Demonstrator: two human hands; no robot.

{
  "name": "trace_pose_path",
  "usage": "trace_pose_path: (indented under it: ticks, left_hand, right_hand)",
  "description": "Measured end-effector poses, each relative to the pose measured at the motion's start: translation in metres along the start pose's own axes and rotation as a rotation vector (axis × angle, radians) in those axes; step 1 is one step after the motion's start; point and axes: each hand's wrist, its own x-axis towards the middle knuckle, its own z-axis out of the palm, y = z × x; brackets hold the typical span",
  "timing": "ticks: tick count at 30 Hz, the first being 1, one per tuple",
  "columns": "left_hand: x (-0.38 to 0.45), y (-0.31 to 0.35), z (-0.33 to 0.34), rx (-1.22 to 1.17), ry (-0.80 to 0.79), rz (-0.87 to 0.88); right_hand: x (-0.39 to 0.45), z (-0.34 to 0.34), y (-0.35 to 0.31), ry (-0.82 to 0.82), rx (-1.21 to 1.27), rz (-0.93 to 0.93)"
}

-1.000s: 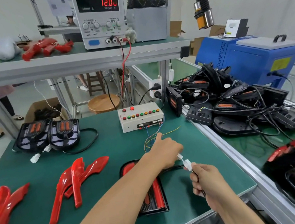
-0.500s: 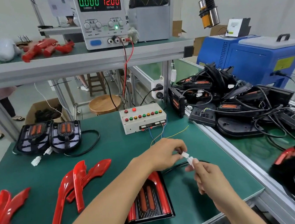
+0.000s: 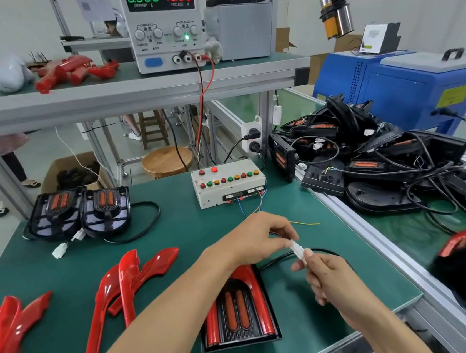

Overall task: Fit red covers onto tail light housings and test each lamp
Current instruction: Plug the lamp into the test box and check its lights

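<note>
Loose red covers (image 3: 134, 286) are laid at nine o'clock on the green tabletop (image 3: 174, 235). A covered lamp (image 3: 237, 312) is laid at six o'clock. Above it, a white plug (image 3: 297, 249) is pinched by the left hand (image 3: 257, 238) and the right hand (image 3: 325, 274), both grips clamped on it.

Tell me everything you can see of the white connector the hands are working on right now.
The white connector is a small, oblong plug that looks like plastic, held tilted in the air above the green table. The left hand pinches its upper end, the right hand its lower end. A black cable runs from beside it toward the tail light lying flat below. Whether it is two halves already mated cannot be told.
</note>
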Motion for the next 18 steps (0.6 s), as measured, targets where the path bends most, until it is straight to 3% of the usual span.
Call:
trace_pose_path:
  ticks: [11,18]
  left_hand:
    - [0.0003,0.0022,0.0049,-0.029,0.008,-0.081]
    - [-0.0057,0.004,-0.0007,0.084,-0.069,-0.028]
  right_hand:
    - [0.0005,-0.0019,-0.0003,-0.033,-0.028,-0.022]
    - [-0.0018,-0.0027,-0.0069,-0.043,-0.007,-0.004]
